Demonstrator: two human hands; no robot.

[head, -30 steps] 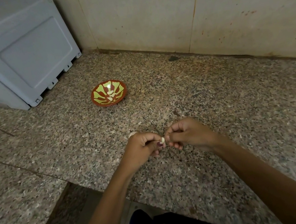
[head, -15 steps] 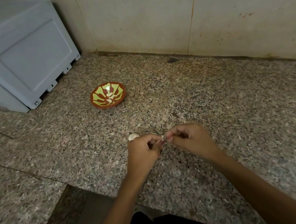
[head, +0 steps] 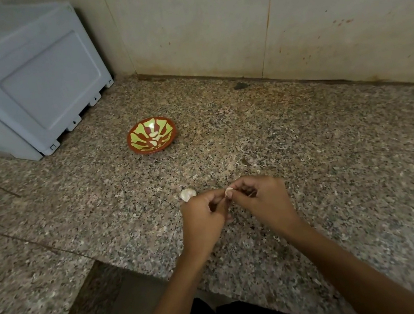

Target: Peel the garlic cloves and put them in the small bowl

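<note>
A small pale garlic clove (head: 229, 192) is pinched between the fingertips of my left hand (head: 203, 218) and my right hand (head: 262, 199), just above the granite counter. Both hands are closed around it and touch each other. A whitish piece of garlic (head: 187, 194) lies on the counter right behind my left hand. The small bowl (head: 133, 142), red-brown with a yellow-green pattern, stands farther back and to the left, with a few peeled cloves (head: 154, 136) inside it.
A grey plastic box (head: 26, 85) fills the back left corner. A tiled wall (head: 233, 22) closes off the back. The speckled granite counter (head: 337, 163) has a front edge near my body, with a step down at the lower left (head: 102, 309).
The hands have stayed pressed together on the clove, shifting only slightly. The view has tipped, so the whitish garlic piece behind my left hand now shows more.
</note>
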